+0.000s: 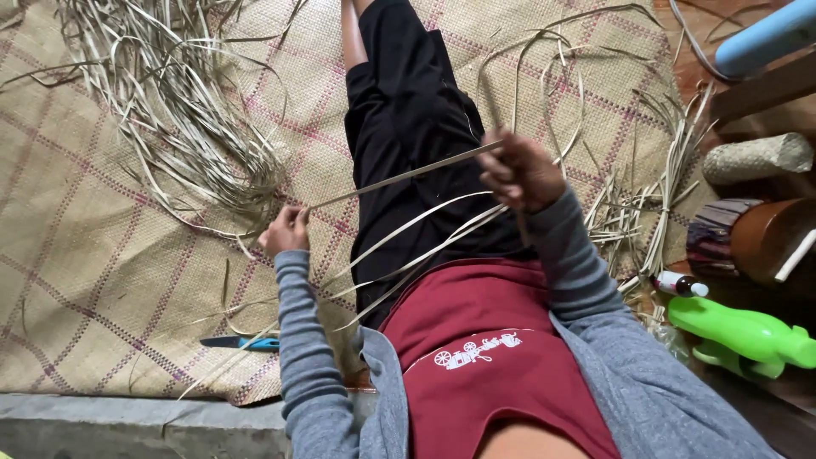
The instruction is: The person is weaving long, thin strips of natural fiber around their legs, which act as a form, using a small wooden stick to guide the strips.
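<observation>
Between both hands (286, 229) (520, 172), taut strip (399, 177)

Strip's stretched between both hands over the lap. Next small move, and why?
Probably slide the left hand a little along the strip toward the right hand. The strip runs taut from one pinch to the other, and more loose strips hang from the right hand across the black trousers. A shorter span should keep it easier to control.
</observation>
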